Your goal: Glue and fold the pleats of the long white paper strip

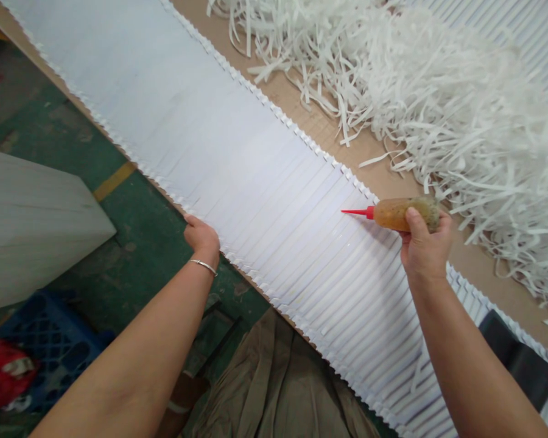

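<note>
My right hand (427,243) is wrapped round a squeeze glue bottle (393,213) with amber contents and a thin red nozzle. The nozzle points left, just above a long run of overlapping white paper strips (265,201). Small glossy wet spots show on the strips below the nozzle. At the near edge of the run, my left hand (201,237) is closed on the edge of the brown board (258,291) under the strips; some of its fingers are hidden. A metal bangle is on the left wrist.
A large heap of narrow white strips (393,79) lies beyond the run on brown cardboard (283,91). A black folded object (518,359) rests on the strips at right. Left are a pale box (36,225) and a blue crate (50,340) with a red bag (4,377).
</note>
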Demonstrator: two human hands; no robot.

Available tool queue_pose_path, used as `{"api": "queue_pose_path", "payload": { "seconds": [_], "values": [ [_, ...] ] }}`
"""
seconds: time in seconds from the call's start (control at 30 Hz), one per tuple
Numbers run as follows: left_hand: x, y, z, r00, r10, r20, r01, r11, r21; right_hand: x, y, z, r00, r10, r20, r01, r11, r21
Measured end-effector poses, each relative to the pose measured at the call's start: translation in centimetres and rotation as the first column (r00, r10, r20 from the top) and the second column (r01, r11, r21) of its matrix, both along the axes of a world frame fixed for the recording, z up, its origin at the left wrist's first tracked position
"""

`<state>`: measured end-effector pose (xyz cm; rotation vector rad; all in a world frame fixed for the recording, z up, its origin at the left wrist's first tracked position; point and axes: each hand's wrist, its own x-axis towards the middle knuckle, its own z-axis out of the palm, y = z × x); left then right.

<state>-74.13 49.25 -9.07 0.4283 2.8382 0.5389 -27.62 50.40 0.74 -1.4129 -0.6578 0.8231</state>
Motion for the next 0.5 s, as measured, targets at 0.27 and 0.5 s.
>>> {"api": "queue_pose_path", "payload": {
  "seconds": [0.27,0.5],
  "values": [
    [0.1,0.0,-0.2,1.000,0.000,0.015,0.000,1.000,0.016,-3.0,-4.9,0.5,0.998,0.059,0.015,-0.058,0.994,-0.089],
    [0.4,-0.1,0.0,0.999,-0.027,0.034,0.025,0.998,0.057,-6.0,-10.1,1.0,0.969,0.181,0.169,-0.133,0.957,-0.258]
  ]
}}
